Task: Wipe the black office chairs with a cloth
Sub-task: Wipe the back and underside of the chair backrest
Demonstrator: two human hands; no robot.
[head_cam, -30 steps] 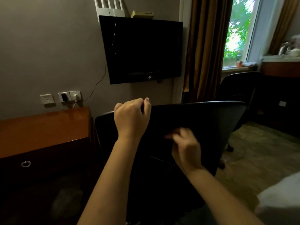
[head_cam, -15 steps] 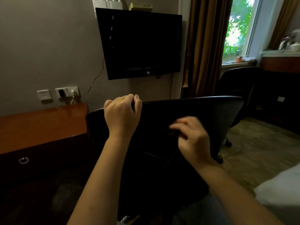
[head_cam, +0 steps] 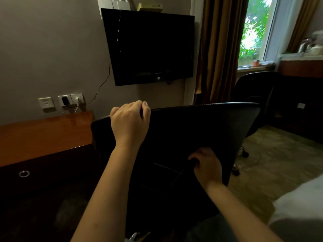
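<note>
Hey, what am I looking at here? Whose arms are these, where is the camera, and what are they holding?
There is no machine here. These are a person's two bare arms, filmed by one wide-angle camera worn on their head, which looks forward and down.

The left hand has its grip on the top edge of a black office chair. The right hand sits lower on the backrest with its fingers curled. The picture is too dim to show whether it holds a cloth.

A wooden desk stands to the left, and a dark television hangs on the wall. A second black chair stands near the window.
</note>
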